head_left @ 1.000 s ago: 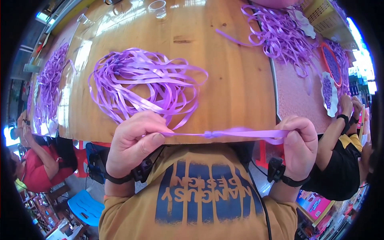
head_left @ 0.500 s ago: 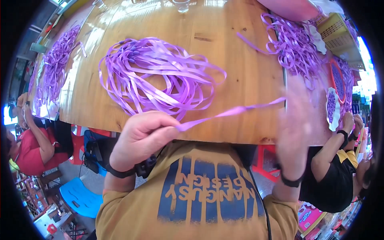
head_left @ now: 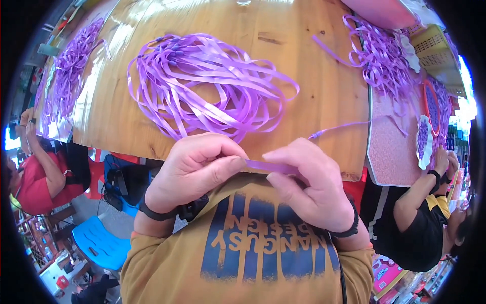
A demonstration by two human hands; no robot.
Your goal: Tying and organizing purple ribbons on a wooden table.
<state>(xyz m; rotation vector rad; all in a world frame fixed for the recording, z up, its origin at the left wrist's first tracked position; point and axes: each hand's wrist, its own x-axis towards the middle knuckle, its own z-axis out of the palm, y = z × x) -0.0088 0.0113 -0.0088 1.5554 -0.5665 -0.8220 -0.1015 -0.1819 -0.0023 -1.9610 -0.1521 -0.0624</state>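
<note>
A pink printed box (head_left: 386, 276) sits low at the right, by the seated person's side; no screens show.

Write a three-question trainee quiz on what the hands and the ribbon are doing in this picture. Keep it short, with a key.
1. True or false: both hands pinch the same purple ribbon strip.
2. Where does the big loose ribbon pile lie? A) on the wooden table B) on the blue chair C) in the person's lap
3. Fill in: each of the person's wrists wears a ____ band.

Key
1. True. The left hand and the right hand are close together at the table edge, with the strip between their fingertips.
2. A. The pile rests on the tabletop beyond the hands; the blue chair is down on the floor to the left.
3. Black.
</note>
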